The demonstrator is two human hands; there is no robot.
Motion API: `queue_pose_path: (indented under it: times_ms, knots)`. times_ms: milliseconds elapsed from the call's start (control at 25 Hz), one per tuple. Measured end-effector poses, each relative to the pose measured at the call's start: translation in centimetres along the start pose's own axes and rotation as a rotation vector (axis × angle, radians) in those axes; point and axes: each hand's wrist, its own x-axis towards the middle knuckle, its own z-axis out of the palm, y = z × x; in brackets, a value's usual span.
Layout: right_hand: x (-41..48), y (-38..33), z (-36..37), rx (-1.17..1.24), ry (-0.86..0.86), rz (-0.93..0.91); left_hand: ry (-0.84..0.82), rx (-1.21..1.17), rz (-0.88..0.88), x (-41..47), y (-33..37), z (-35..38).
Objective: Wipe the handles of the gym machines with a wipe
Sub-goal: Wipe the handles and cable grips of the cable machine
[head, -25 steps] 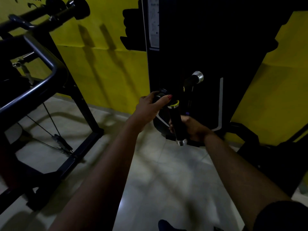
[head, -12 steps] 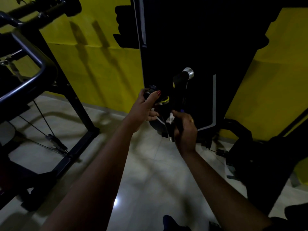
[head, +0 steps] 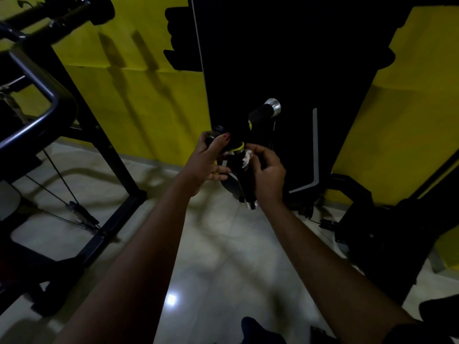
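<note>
My left hand (head: 211,162) grips the bar end (head: 215,137) above its palm, and my right hand (head: 269,175) pinches the soft, limp wipe (head: 247,157) against the stiff handle (head: 240,180) between them; I'd wrap it mid-grip.

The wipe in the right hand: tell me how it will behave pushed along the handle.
The wipe looks crumpled under the right hand, so probably floppy, bunching rather than sliding flat. It seems thin, so likely very light. The handle looks smooth, so it may slip unless pressed.
</note>
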Motion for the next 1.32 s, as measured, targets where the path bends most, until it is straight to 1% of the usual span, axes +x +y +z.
queue_pose_path:
  times_ms: [40,80,120,200,280,360,440,520,560,640,720,840,920,960,1040,1080,1160,1240,1320]
  knots:
    - [-0.8,0.0,-0.1,-0.090,0.043,-0.114,-0.003,0.004,-0.003,0.0,0.0,0.0]
    - [-1.9,0.7,-0.4,-0.194,0.047,-0.252,-0.006,0.006,-0.007,0.0,0.0,-0.1]
    - [-3.0,1.9,-0.7,-0.295,0.014,-0.379,-0.007,0.008,-0.009,-0.1,0.0,-0.1]
    - [-5.0,5.1,-1.8,-0.452,-0.114,-0.563,-0.010,0.021,-0.012,0.0,-0.1,-0.1]
    - [-6.2,7.5,-2.6,-0.553,-0.191,-0.631,-0.013,0.034,-0.019,0.1,-0.1,-0.2]
    - [-6.2,7.4,-2.7,-0.551,-0.214,-0.624,-0.008,0.036,-0.031,0.1,0.0,-0.2]
    - [-5.1,5.6,-1.8,-0.527,-0.208,-0.653,-0.003,0.019,-0.038,0.1,0.0,-0.2]
    - [-3.2,3.2,-0.4,-0.522,-0.161,-0.723,0.002,-0.019,-0.025,0.0,-0.1,-0.1]
    - [-2.2,2.0,0.2,-0.495,-0.132,-0.728,0.007,-0.029,-0.017,-0.1,-0.1,0.0]
    - [-1.1,0.7,0.6,-0.426,-0.068,-0.699,0.018,-0.017,-0.004,0.0,-0.2,0.0]
    - [-1.5,1.5,-0.1,-0.393,-0.035,-0.632,0.009,-0.013,-0.010,-0.1,-0.1,-0.1]
    - [-4.2,5.7,-2.8,-0.386,-0.054,-0.356,-0.016,-0.008,-0.030,-0.1,0.0,-0.1]
    - [-4.9,8.2,-4.4,-0.347,-0.144,-0.161,-0.021,-0.020,-0.021,-0.1,-0.1,0.0]
    - [-4.1,8.3,-4.5,-0.232,-0.210,-0.015,-0.018,-0.031,-0.019,-0.1,-0.2,0.1]
    - [-1.6,6.5,-3.1,0.143,-0.342,0.320,-0.003,-0.052,-0.036,-0.2,-0.3,0.4]
    - [-0.2,5.2,-2.1,0.297,-0.375,0.389,0.003,-0.066,-0.046,-0.3,-0.3,0.6]
    - [1.6,2.9,-0.8,0.375,-0.374,0.351,0.005,-0.083,-0.066,-0.5,-0.2,0.9]
    - [0.7,2.7,-0.8,0.324,-0.329,0.276,0.006,-0.079,-0.080,-0.8,-0.3,1.3]
    - [-1.8,5.0,-2.3,0.090,-0.261,0.116,0.009,-0.082,-0.092,-1.1,-0.7,2.0]
